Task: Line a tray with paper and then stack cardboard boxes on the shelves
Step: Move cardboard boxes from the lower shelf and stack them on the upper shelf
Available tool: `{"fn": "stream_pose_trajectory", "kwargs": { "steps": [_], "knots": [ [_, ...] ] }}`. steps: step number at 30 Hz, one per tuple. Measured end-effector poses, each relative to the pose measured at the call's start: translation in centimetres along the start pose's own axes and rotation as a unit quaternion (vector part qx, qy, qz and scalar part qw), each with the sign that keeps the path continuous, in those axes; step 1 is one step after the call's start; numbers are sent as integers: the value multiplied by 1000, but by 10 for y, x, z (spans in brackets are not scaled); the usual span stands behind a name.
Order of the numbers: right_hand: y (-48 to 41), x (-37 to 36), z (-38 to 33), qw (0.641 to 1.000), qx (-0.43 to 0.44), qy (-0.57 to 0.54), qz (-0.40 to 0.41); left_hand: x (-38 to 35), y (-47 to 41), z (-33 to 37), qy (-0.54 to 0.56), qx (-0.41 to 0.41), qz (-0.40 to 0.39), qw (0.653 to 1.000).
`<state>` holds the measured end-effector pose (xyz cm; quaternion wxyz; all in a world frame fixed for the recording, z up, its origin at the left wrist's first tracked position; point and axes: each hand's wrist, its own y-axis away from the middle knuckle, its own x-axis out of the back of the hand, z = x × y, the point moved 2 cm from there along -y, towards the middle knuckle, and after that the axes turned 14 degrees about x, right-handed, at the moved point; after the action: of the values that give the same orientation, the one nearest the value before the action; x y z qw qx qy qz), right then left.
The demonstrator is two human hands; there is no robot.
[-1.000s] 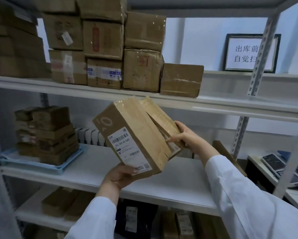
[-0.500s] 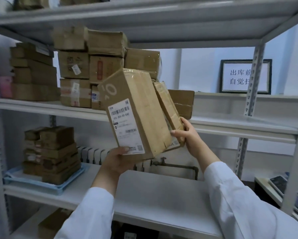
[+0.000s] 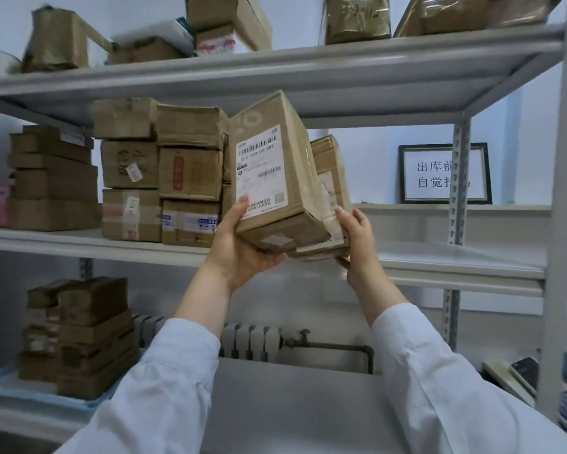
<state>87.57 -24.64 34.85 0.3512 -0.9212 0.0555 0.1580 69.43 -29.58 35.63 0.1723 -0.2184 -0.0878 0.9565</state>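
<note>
Tray (image 3: 30,400) looks loaded already; left hand (image 3: 243,253) grips the labelled box (image 3: 275,178), right hand (image 3: 357,247) a 2nd box (image 3: 330,178) — both not yet on the middle shelf (image 3: 456,258).

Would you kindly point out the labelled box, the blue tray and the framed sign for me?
labelled box (image 3: 262,172): head view, on its white shipping label.
blue tray (image 3: 20,399): head view, on its front rim.
framed sign (image 3: 429,175): head view, on its white sheet.
</note>
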Motion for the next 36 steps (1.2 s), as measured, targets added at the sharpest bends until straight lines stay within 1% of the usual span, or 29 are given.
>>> {"fn": "stream_pose_trajectory", "kwargs": {
  "steps": [2, 6, 13, 19, 22, 25, 30, 36],
  "knots": [
    [-4, 0, -9, 1000, -22, -11, 6, -13, -3, 11, 3, 8, -4, 1000],
    [-13, 4, -23, 998, -51, -24, -19, -29, -10, 32, -69, 42, 15, 997],
    [-24, 7, -39, 999, -34, -11, -36, -55, -27, 75, -125, 88, 34, 988],
    [-34, 2, -48, 999, -41, 8, -18, -67, -49, 98, -164, 112, 62, 978],
    [-40, -3, -53, 999, -50, 14, -8, -69, -60, 103, -205, 104, 64, 971],
    [-47, -7, -55, 998, -53, 34, -3, -72, -67, 104, -250, 76, 66, 963],
    [-58, -13, -59, 997, -54, 51, -4, -68, -87, 104, -260, 62, 39, 963],
    [-72, -19, -51, 996, -68, 60, -4, -56, -122, 98, -291, 15, 41, 956]
  ]
}}
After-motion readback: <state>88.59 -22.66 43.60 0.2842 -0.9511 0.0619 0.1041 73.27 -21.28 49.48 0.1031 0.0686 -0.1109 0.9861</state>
